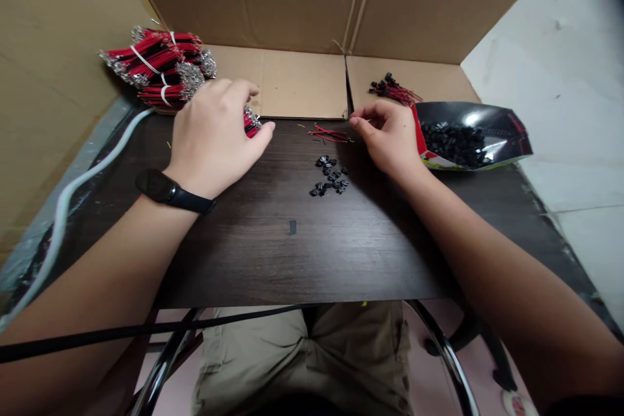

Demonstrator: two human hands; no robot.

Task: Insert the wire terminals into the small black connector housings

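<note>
My left hand [214, 123], with a black wristband [163, 188], is over a bundle of red and black wires [252, 122] with silvery ends. Thumb and index finger are spread apart, and the bundle shows in the gap between them; the other fingers are hidden. Closed in a pinch, my right hand [387, 133] is beside a few loose red and black wires [329, 134]; what its fingertips hold, if anything, is too small to make out. Nearer to me lie several small black plastic connectors [333, 175] in a loose group.
Tied bundles of red and black wires [156, 65] are piled at the back left. Wires with black connectors [394, 89] lie on cardboard [302, 81] at the back right. A black tray [507, 123] of black pieces stands at right. A dark scrap [292, 227] lies on the table [234, 253].
</note>
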